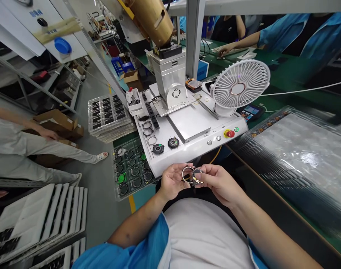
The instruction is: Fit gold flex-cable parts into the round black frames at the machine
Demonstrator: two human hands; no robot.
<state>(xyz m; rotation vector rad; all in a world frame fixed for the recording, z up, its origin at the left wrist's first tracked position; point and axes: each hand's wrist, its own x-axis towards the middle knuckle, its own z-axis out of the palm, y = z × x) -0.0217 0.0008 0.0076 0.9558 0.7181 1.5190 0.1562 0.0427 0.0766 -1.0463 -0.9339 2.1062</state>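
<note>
In front of my body, my left hand (171, 181) is closed on a thin silvery watch ring (183, 175), held on edge with its opening showing. My right hand (221, 183) pinches a small round watch part (197, 176), dark with shiny spots, right beside the ring. Whether the two pieces touch, I cannot tell; fingers cover some of both. Beyond my hands, two dark round watch bodies (158, 148) lie on the white machine's front (184, 158). Several watch rings (148, 132) are lined up along its left side.
A clear tray (115, 192) of round parts sits left of the machine, below stacked trays (109, 130). On the right are a white fan (237, 89), a red emergency button (229, 133) and large plastic trays (304, 149). Co-workers sit across the green bench; another person stands left.
</note>
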